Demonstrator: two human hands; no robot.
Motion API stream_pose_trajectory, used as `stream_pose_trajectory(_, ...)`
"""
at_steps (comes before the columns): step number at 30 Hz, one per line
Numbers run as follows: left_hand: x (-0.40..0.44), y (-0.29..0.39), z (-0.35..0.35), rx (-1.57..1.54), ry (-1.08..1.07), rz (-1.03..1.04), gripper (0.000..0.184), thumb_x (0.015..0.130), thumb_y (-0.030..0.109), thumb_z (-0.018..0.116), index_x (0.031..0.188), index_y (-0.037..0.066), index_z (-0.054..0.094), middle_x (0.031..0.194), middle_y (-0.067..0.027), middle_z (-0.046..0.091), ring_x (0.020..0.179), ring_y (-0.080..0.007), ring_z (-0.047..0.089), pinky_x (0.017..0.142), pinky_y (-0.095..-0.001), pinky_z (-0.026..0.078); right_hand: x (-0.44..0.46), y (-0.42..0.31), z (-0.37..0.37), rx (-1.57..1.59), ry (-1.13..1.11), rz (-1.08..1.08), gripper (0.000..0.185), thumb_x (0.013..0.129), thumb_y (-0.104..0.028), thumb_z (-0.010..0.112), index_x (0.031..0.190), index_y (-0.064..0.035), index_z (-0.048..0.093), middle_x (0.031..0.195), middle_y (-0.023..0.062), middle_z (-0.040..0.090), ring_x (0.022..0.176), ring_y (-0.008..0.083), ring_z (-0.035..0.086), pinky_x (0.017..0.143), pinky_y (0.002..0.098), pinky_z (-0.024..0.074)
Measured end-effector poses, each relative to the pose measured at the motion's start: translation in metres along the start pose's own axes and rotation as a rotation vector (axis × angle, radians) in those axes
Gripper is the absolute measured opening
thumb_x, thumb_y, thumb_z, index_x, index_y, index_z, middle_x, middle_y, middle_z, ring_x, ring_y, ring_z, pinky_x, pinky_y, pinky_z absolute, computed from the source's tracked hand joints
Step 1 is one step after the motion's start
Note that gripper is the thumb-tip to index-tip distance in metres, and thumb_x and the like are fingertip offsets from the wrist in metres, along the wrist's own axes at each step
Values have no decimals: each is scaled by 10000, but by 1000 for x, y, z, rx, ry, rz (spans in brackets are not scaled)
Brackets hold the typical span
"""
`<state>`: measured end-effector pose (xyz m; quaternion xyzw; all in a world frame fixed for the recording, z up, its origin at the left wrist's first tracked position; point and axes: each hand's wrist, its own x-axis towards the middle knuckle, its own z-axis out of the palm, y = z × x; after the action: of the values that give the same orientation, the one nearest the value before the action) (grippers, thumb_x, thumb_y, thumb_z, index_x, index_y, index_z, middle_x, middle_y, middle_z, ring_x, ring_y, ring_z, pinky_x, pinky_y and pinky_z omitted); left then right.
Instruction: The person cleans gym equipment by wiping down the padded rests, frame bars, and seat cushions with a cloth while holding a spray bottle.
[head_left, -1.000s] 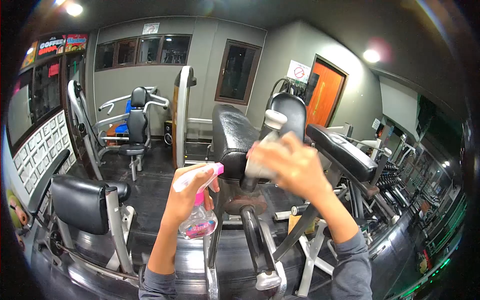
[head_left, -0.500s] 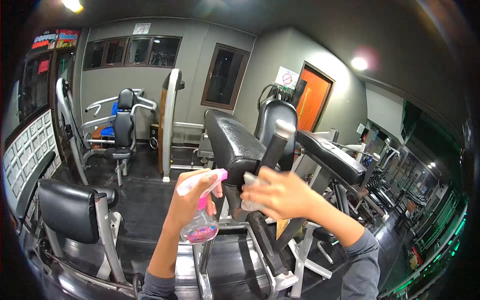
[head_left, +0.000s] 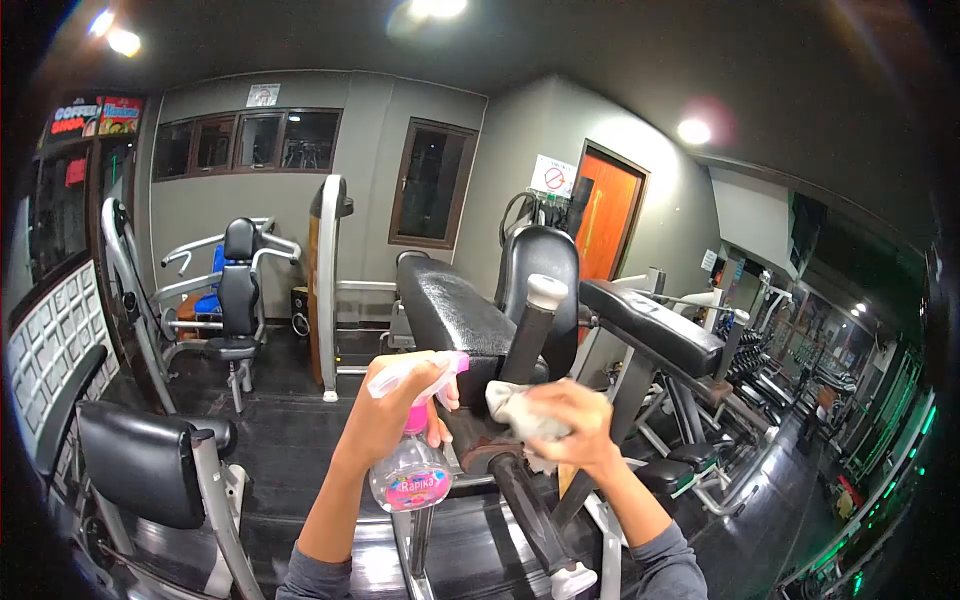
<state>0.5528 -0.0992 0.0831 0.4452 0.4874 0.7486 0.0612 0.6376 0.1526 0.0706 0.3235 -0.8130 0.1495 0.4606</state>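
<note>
Spray bottle (head_left: 412, 484), 7 o'clock, gripped in left hand (head_left: 388, 415) | cloth (head_left: 512, 404), 5 o'clock, held bunched in right hand (head_left: 582, 425) near black bar (head_left: 530, 345) | cloth best pressed flat, bottle best held clear

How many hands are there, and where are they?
2: the left hand is around the spray bottle; the right hand grips a whitish cloth near a black bar. None seems hidden.
</note>
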Motion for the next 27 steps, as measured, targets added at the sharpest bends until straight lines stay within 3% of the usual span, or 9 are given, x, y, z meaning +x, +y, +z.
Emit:
stream_pose_trajectory(1,2,2,1,18,-3,-5,426,970,308,511,789,-66,608,713,-145,628,421,-193,594,447,-338,559,9,4,-2,-8,141,-31,336,634,-52,782,963,-16,725,963,100,711,891,237,709,800,320,560)
stream_pose_trajectory(3,7,4,3,33,-12,-19,434,974,316,506,796,-67,606,722,-146,630,425,-193,598,447,-339,562,23,13,-5,29,469,232,283,725,-66,767,985,-2,678,953,86,706,875,174,680,812,302,526)
stream_pose_trajectory(5,11,6,4,-3,-14,-20,367,980,264,522,872,-73,618,744,-118,623,442,-184,601,441,-287,512,42,15,-8,353,527,625,216,819,-79,724,997,1,631,949,58,683,882,125,629,812,292,497)
stream_pose_trajectory(7,18,4,3,10,-7,-17,362,979,259,525,879,-73,629,739,-115,625,437,-186,601,428,-288,504,43,9,-2,320,419,496,139,864,-63,689,951,0,601,904,39,664,836,102,623,759,276,497)
stream_pose_trajectory(11,28,7,7,75,-12,4,435,970,324,489,802,-62,596,737,-142,635,419,-198,598,417,-316,543,9,-3,12,380,320,639,131,826,-53,682,925,-12,607,751,33,668,722,67,619,684,256,496)
stream_pose_trajectory(15,39,8,7,44,-17,-35,427,957,321,488,790,-56,602,707,-142,627,405,-199,584,418,-323,541,7,4,-22,303,-68,647,157,787,-86,694,917,-18,639,843,19,677,693,92,632,661,270,504)
stream_pose_trajectory(19,50,17,11,65,-10,-61,431,943,324,491,768,-53,606,696,-147,625,393,-198,567,424,-343,547,57,18,-46,364,304,556,284,838,-49,637,1109,29,665,1029,82,709,956,120,646,872,290,499)
stream_pose_trajectory(25,61,19,14,70,-10,-89,442,931,337,506,753,-54,610,683,-154,625,387,-201,563,425,-343,544,131,30,-64,413,-124,404,313,744,-45,662,1051,-39,725,1016,97,732,925,182,671,855,308,506)
stream_pose_trajectory(27,61,19,12,84,-4,-98,441,929,338,512,756,-55,612,680,-156,627,385,-202,566,423,-342,542,134,33,-71,213,-204,-55,368,658,-60,677,1018,-89,749,1032,86,735,904,226,654,840,334,501)
